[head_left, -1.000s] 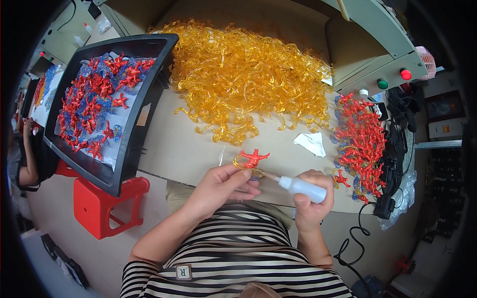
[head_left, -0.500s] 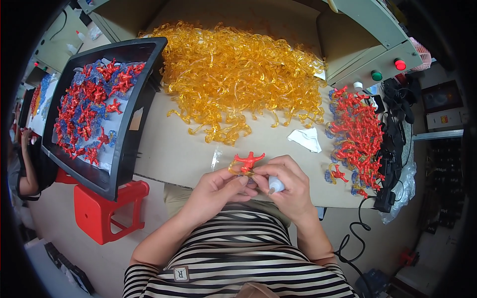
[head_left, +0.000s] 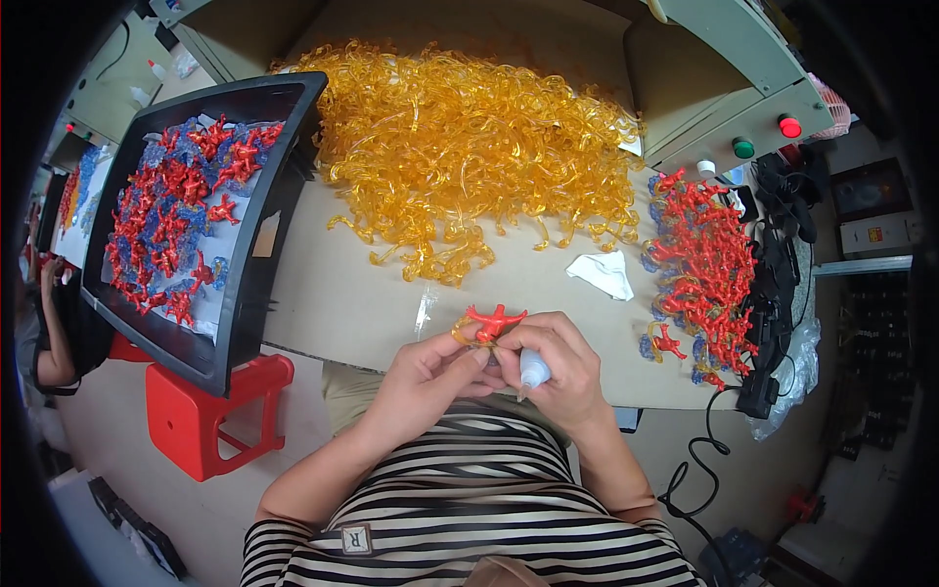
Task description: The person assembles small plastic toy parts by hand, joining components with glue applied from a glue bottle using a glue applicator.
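Close to the table's near edge, my left hand [head_left: 423, 376] pinches a small red figurine [head_left: 497, 320] by its lower end. A curved piece of clear yellow plastic [head_left: 459, 331] sits against the figurine's left side. My right hand [head_left: 571, 374] is closed round a pale squeeze bottle [head_left: 535, 367] with a narrow tip, which points down toward me. The thumb and fingertips of that hand also touch the figurine's base from the right. My fingers cover most of the base, so the joint between the parts is hidden.
A big heap of clear yellow plastic pieces [head_left: 469, 157] covers the table's far half. Red-and-blue figurines [head_left: 706, 274] lie piled at right, near black cables [head_left: 778, 245]. A black tray [head_left: 256, 210] of similar figurines stands at left above a red stool [head_left: 186, 421]. White paper [head_left: 601, 275] lies between.
The figurine has shifted slightly right and tilted in my fingers. My right hand has turned the bottle so its tip points more toward me.
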Tool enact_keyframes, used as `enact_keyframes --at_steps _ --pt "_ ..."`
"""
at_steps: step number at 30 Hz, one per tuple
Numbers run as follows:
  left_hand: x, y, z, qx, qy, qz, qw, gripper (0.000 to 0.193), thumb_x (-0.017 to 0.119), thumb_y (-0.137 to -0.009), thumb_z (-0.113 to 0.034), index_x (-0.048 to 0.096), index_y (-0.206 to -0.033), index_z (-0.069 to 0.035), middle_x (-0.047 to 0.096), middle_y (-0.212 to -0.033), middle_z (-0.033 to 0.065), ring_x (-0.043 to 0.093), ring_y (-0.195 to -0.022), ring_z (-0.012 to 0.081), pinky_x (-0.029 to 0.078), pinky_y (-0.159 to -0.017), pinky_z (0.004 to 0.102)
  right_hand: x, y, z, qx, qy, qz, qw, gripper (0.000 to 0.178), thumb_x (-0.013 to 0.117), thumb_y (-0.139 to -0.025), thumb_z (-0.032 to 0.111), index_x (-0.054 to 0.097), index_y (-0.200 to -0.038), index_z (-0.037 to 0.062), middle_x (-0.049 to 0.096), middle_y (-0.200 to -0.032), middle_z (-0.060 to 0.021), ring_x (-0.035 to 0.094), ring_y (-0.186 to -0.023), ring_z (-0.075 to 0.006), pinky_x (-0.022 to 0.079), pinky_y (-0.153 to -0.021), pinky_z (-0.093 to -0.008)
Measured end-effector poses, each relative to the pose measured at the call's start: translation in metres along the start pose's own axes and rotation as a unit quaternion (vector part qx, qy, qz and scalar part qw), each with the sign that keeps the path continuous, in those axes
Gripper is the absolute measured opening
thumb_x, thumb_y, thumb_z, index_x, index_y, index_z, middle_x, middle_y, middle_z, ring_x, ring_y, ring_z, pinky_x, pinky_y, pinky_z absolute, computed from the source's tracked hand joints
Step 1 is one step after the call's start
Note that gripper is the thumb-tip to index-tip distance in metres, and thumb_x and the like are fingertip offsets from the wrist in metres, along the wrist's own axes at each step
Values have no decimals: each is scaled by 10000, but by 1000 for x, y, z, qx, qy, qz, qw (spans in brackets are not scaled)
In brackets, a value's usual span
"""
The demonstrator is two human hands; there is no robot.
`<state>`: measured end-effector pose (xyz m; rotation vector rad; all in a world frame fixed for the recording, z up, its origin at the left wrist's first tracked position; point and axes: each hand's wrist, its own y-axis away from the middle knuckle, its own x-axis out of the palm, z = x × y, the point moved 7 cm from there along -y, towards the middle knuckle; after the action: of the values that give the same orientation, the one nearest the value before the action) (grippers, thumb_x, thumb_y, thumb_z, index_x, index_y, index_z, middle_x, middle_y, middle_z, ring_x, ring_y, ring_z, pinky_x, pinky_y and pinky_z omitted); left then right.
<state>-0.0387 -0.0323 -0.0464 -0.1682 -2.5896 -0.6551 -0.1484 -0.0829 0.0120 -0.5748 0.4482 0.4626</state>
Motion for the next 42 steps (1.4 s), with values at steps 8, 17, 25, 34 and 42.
enact_keyframes --at_steps 8,17,25,34,42 --pt "0 0 2 23 10 -21 999 334 444 -915 -110 439 -1240 -31 551 -1069 61 578 -930 145 497 -793 256 -2 3 -2 25 -5 -60 998 188 700 -651 -6 582 -792 28 583 -775 -93 581 -706 -213 480 -609 -283" --pt "-5 -1 -5 120 -66 -40 990 313 510 -873 -60 502 -1185 -33 496 -1152 81 509 -1019 135 469 -824 250 -5 1 0 38 -22 -59 997 192 698 -646 -23 578 -787 25 589 -772 -95 583 -709 -214 479 -628 -289" --pt "-2 1 -10 127 -50 -44 990 312 522 -852 -17 516 -1164 -15 487 -1171 90 502 -1013 125 450 -847 246 -4 1 1 37 -38 -65 996 238 708 -640 -28 538 -799 22 586 -771 -91 584 -707 -201 482 -638 -284" --pt "-4 8 -30 240 -199 -96 945 259 551 -824 -21 572 -1082 2 549 -1085 104 558 -939 136 499 -778 252 1 11 -6 102 -98 -67 988 288 685 -688 -27 497 -900 20 580 -798 -77 580 -727 -142 480 -654 -257" --pt "-7 21 -63 334 -441 -162 817 352 616 -731 11 587 -1080 -21 566 -960 109 588 -806 154 506 -731 238 -18 11 -15 208 -59 49 975 253 663 -759 104 540 -971 41 589 -780 -53 577 -698 -133 451 -631 -230"
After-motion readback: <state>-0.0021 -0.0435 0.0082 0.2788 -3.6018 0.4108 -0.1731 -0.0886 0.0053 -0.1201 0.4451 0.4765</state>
